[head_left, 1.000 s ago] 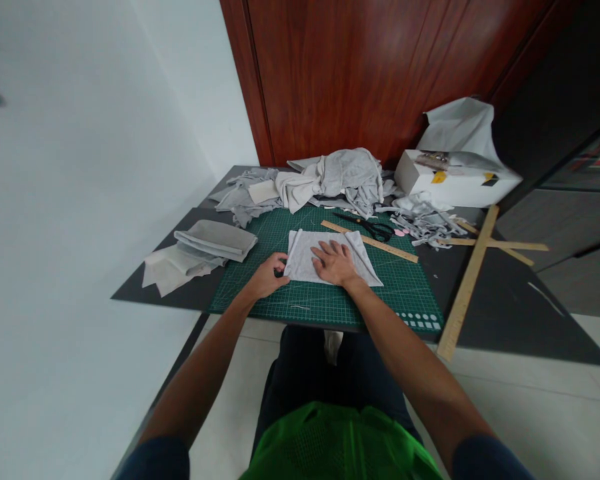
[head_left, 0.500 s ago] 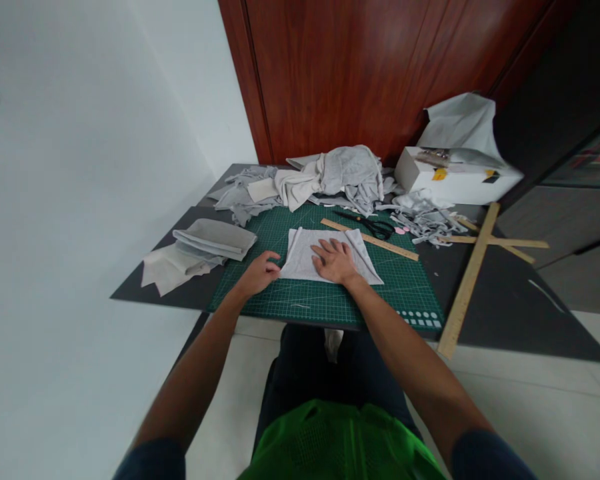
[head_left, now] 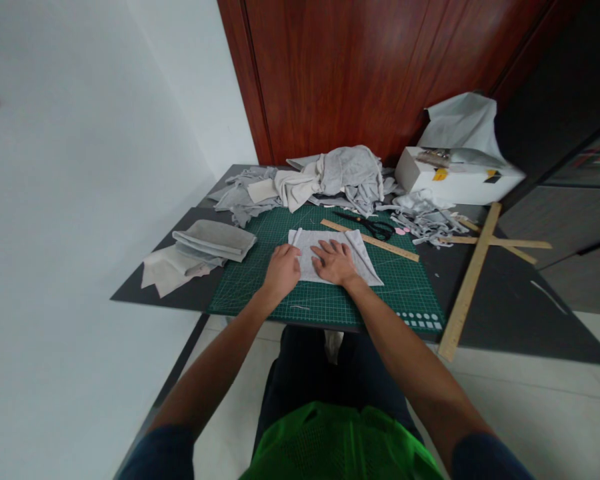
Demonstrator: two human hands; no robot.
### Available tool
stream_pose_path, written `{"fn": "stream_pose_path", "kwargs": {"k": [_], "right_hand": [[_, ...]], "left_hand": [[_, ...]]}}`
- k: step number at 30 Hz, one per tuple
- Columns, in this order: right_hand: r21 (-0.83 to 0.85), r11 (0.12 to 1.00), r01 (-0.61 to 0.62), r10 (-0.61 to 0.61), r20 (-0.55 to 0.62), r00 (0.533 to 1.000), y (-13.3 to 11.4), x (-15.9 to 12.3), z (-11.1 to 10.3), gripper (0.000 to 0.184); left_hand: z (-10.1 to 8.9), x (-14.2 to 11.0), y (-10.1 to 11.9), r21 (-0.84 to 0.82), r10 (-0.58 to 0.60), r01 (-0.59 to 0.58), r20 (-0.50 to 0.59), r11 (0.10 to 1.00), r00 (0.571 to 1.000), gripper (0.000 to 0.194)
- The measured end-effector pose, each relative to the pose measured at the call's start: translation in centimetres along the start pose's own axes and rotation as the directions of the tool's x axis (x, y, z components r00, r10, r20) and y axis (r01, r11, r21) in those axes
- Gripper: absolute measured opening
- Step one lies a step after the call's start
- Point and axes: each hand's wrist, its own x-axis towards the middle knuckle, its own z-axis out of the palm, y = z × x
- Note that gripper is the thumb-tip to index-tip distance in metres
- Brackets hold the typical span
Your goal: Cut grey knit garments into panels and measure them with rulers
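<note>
A light grey piece of fabric (head_left: 307, 261) lies flat on the green cutting mat (head_left: 250, 293), its left and right edges folded or rolled inward. My right hand (head_left: 335, 262) rests palm-down on the fabric with fingers spread, holding nothing. At the fabric's left edge, my left hand (head_left: 283, 272) has its fingers bent and close together over the folded side, covering that lower corner. Just behind the fabric is a wooden ruler (head_left: 393, 249), and black-handled scissors (head_left: 377, 229) lie beyond it.
Folded grey cloth (head_left: 215, 239) sits to the left. Heaped fabric (head_left: 350, 175) lines the back, with thin scraps (head_left: 427, 217) and a white box (head_left: 460, 180) at back right. Crossed wooden rulers (head_left: 473, 280) lie on the dark table (head_left: 520, 300), one past its front edge.
My left hand has shifted right and slightly inward, from the fabric's lower left corner onto its left edge. My right hand stays in place on the fabric.
</note>
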Motion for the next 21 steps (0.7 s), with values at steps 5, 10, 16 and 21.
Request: {"fn": "stream_pose_path", "kwargs": {"k": [5, 10, 16, 21], "right_hand": [[-0.018, 1.0, 0.006, -0.006, 0.002, 1.0, -0.2, -0.1, -0.3, 0.058], [-0.01, 1.0, 0.003, -0.003, -0.001, 1.0, -0.2, 0.0, -0.2, 0.057], [0.019, 1.0, 0.003, -0.003, -0.002, 1.0, -0.2, 0.0, -0.1, 0.057], [0.029, 1.0, 0.005, -0.005, 0.01, 1.0, -0.3, 0.0, -0.4, 0.057]], "left_hand": [[3.3, 0.2, 1.1, -0.027, 0.127, -0.125, 0.105, 0.992, 0.986, 0.042], [3.9, -1.3, -0.3, 0.121, -0.081, 0.061, 0.168, 0.991, 0.983, 0.05], [2.4, 0.1, -0.8, 0.153, -0.156, 0.125, 0.209, 0.98, 0.965, 0.048], [0.6, 4.6, -2.2, 0.206, -0.417, 0.397, 0.065, 0.894, 0.906, 0.039]]}}
